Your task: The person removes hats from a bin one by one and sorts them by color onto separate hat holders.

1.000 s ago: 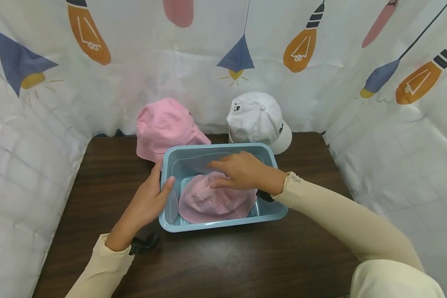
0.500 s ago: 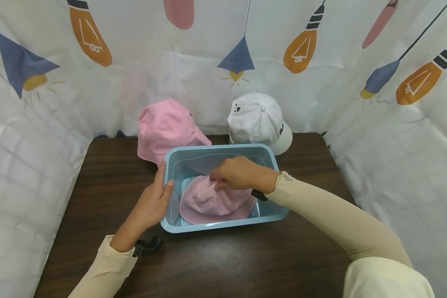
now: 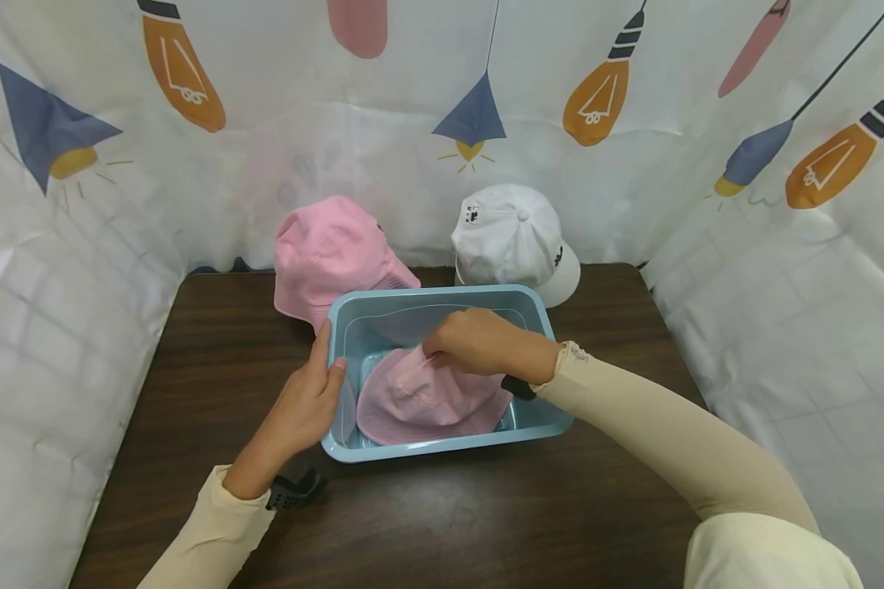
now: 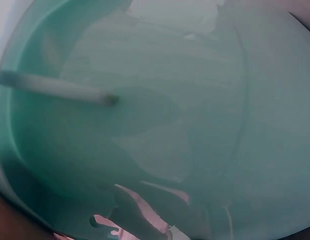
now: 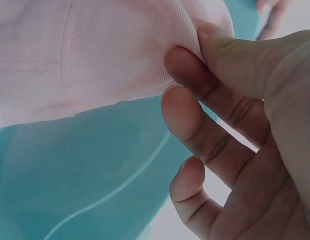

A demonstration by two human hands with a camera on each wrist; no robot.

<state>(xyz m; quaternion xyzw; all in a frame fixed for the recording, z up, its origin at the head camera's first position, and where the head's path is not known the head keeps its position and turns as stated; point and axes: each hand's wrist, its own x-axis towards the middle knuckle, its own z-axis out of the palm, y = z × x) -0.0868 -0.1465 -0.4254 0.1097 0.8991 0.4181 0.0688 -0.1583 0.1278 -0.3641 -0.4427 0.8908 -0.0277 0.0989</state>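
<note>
A pale pink bucket hat point(image 3: 420, 401) lies in a light blue plastic basin point(image 3: 442, 447). My right hand point(image 3: 479, 339) reaches over the basin's right side and pinches the hat's crown between thumb and index finger. Up close in the right wrist view, the pinched cloth point(image 5: 120, 50) forms a fold at the fingertips, and the other fingers curl below it. My left hand point(image 3: 305, 405) holds the basin's left rim, thumb over the edge and fingers along the outside. The left wrist view is filled by the basin's glossy blue-green wall point(image 4: 210, 110).
Behind the basin's left corner stands a brighter pink cap point(image 3: 335, 254). A white cap point(image 3: 511, 237) sits behind its right part. Everything rests on a dark wooden table point(image 3: 442, 523). A white curtain point(image 3: 383, 147) printed with lamps and bulbs surrounds the table's back and sides.
The right hand's fingers, spread over the hat a second ago, have closed on the crown and pulled its cloth up slightly. The left hand stays at the basin's rim.
</note>
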